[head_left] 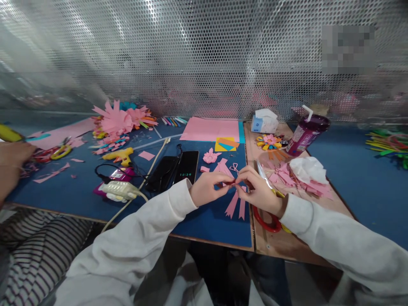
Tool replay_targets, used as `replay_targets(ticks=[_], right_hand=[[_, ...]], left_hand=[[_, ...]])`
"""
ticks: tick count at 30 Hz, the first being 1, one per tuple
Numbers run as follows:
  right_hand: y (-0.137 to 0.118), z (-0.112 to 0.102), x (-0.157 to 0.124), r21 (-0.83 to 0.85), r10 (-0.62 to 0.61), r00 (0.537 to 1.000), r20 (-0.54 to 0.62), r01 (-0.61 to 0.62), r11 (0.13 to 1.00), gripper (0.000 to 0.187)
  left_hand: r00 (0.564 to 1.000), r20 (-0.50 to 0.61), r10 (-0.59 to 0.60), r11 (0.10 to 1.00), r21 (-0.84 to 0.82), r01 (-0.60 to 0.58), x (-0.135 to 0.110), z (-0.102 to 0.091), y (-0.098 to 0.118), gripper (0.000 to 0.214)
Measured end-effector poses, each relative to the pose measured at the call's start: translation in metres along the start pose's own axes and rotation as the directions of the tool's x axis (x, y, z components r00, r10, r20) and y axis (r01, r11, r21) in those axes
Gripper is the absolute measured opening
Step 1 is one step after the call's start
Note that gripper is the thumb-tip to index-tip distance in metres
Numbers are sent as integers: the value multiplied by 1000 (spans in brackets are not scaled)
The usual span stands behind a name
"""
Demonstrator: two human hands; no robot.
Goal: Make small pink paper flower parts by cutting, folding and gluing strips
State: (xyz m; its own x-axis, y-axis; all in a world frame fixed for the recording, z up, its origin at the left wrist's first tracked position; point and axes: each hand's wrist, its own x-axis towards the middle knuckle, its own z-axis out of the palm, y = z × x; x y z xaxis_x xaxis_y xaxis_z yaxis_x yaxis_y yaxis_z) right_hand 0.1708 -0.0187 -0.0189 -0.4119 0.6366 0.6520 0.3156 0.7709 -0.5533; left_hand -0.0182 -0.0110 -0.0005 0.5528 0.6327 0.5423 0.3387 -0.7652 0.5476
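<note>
My left hand [208, 188] and my right hand [259, 192] meet fingertip to fingertip over the blue table. Pinched between them is a small piece of pink paper [233, 184], mostly covered by the fingers. Right below hang or lie pink paper strips with notched ends [232, 206]; I cannot tell whether they join the held piece. Just behind the hands are a folded pink paper flower [211, 156] and more pink strips [224, 166]. Scissors with red handles [267, 222] lie partly under my right hand.
A purple cup with a straw [307, 135], a tissue box [264, 122] and crumpled tissue [307, 171] are on the right. Leftward lie two phones [187, 165], a power strip [118, 190] with its cable and a yellow glue gun [120, 156]. Another person's hand [12, 165] is far left.
</note>
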Motion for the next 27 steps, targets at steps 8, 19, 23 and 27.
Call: replay_targets(ticks=[8,19,23,27], right_hand=[[2,-1,0,-25,-3,1000,8,3,1000,21],[0,1,1,-33,4,999,37,-2,999,21],[0,1,1,-26,18,999,43,-17,1000,19],[0,2,0,-26,24,999,41,-23,999,19]], left_hand=[[1000,-7,13,998,56,-13,0,1,-2,15],[999,15,42,995,87,-44,-1,0,-3,14],[999,26,39,995,92,-42,-1,0,-3,14],[999,33,34,995,88,-37,-1,0,-4,15]])
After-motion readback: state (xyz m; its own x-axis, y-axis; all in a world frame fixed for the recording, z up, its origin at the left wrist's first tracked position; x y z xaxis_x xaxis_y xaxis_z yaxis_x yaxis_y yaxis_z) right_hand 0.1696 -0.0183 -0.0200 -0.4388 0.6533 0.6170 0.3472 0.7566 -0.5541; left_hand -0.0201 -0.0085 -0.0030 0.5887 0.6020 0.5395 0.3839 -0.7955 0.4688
